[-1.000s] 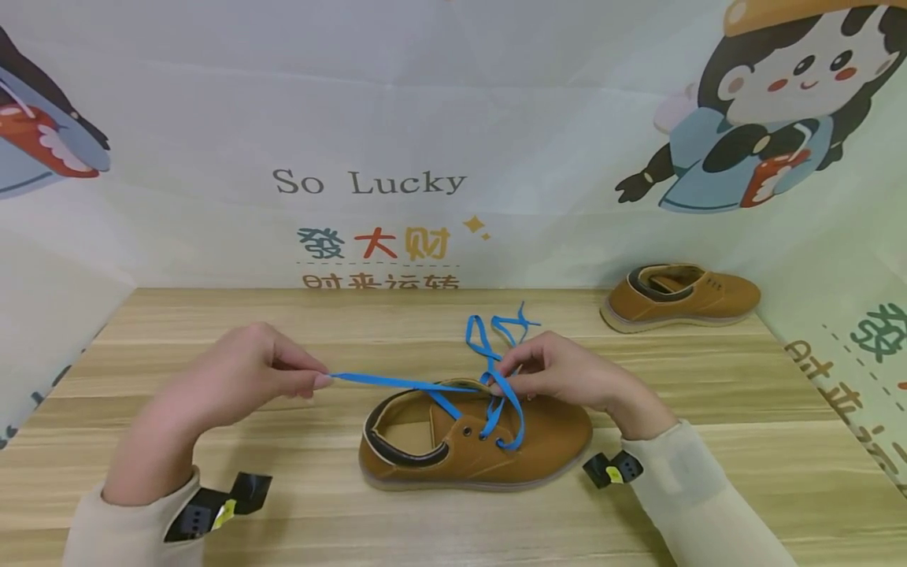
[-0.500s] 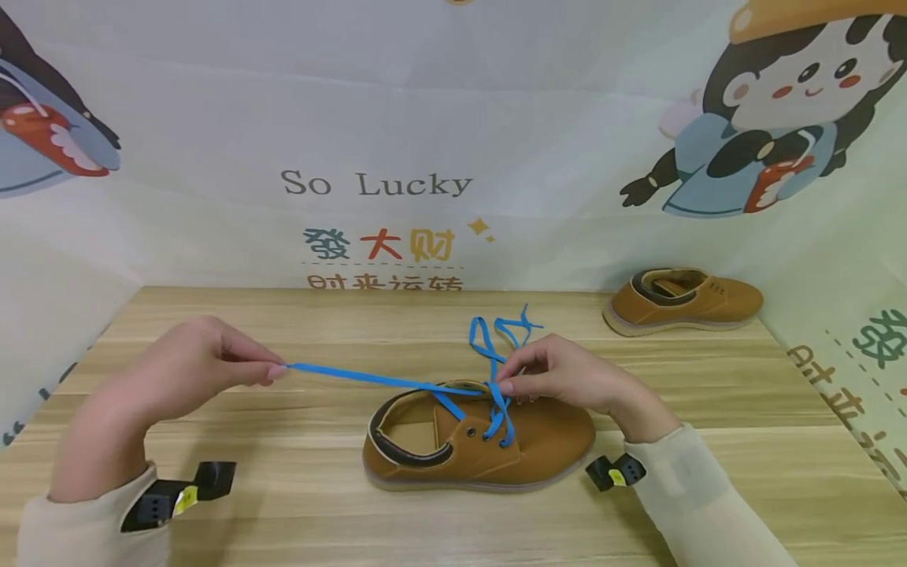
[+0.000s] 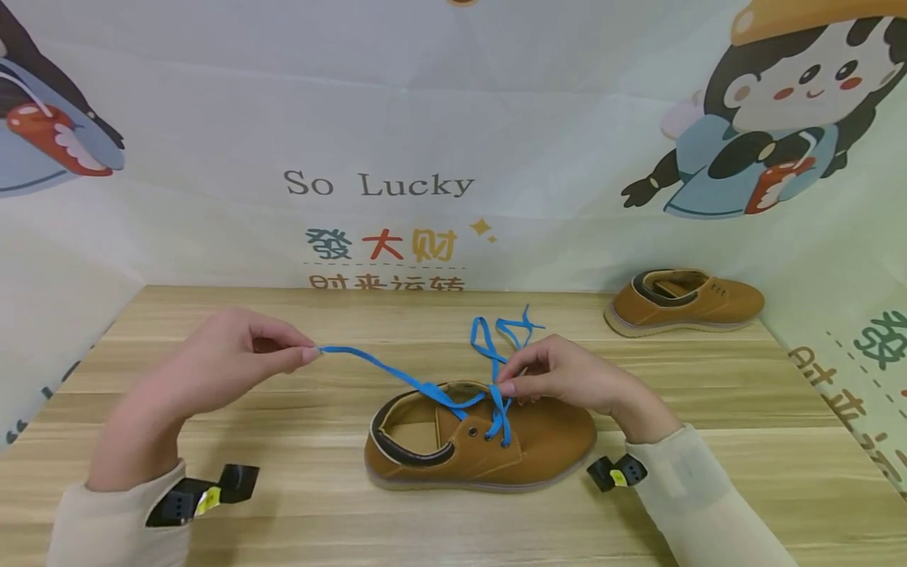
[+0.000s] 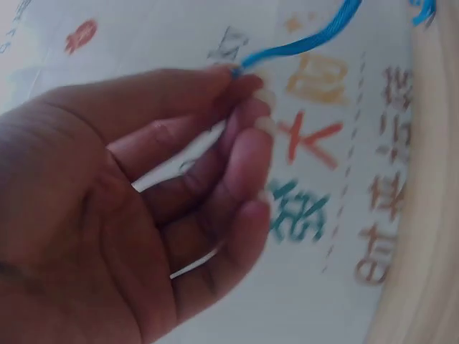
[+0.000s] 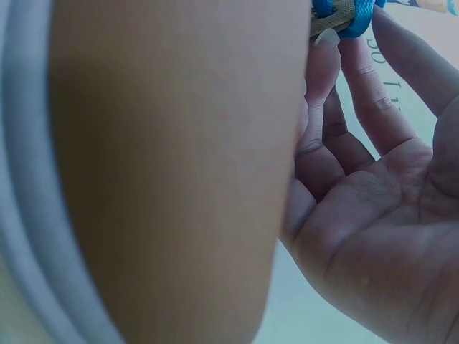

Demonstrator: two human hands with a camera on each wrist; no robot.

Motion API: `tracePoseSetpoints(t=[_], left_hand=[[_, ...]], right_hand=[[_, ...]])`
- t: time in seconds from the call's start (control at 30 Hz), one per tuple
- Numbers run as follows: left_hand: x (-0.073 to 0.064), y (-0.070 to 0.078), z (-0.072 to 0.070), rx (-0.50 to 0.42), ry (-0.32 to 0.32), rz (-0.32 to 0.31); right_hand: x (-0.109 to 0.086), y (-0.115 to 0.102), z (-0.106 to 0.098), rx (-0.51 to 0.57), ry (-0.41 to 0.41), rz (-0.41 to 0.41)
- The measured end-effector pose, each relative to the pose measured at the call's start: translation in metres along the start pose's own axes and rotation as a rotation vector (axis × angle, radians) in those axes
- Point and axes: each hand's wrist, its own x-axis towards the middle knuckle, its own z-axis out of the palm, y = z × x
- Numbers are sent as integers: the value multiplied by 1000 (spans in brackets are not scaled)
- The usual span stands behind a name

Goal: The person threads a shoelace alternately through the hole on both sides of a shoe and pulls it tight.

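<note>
A brown leather shoe (image 3: 546, 441) sits on the table, its toe to the right, with a blue shoelace (image 3: 374, 361) threaded through some of its eyelets. My left hand (image 3: 241, 358) pinches one end of the lace between thumb and fingertips, raised to the left of the shoe. From there the lace sags slackly to the shoe's opening. Over the lacing, my right hand (image 3: 560, 378) pinches the lace beside the tongue. In the right wrist view the blue lace (image 5: 361, 18) lies across the tan tongue edge at the fingertips. The lace's other end (image 3: 524, 323) trails behind the shoe.
A second brown shoe (image 3: 683, 303), without a lace in view, stands at the table's back right. Printed white sheeting (image 3: 383, 102) rises behind the wooden table (image 3: 298, 504) and at both sides.
My left hand pulled the lace leftward until taut, then came back slightly right and up, so it now sags. The lace loop by my right hand has shrunk; that hand stays nearly still.
</note>
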Motion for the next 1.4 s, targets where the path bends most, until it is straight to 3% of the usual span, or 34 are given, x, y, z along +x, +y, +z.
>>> tracePoseSetpoints(t=[0.23, 0.43, 0.63, 0.83, 0.97, 1.13, 1.23, 1.4], left_hand=[[15, 28, 32, -115, 0, 27], [27, 36, 60, -87, -43, 69], [31, 34, 69, -84, -153, 185], [30, 37, 70, -59, -174, 236], [28, 44, 75, 17, -139, 233], [32, 51, 89, 95, -44, 203], [34, 52, 96, 83, -2, 169], [37, 49, 100, 5, -17, 112]], right_hand=[[-1, 0, 0, -13, 1, 6], [-1, -1, 0, -8, 2, 8], [0, -1, -1, -16, 1, 10], [0, -1, -1, -10, -1, 19], [-1, -3, -1, -8, 1, 25], [-1, -3, 0, -5, -1, 26], [-1, -3, 0, -3, 0, 29], [-1, -3, 0, -1, 0, 29]])
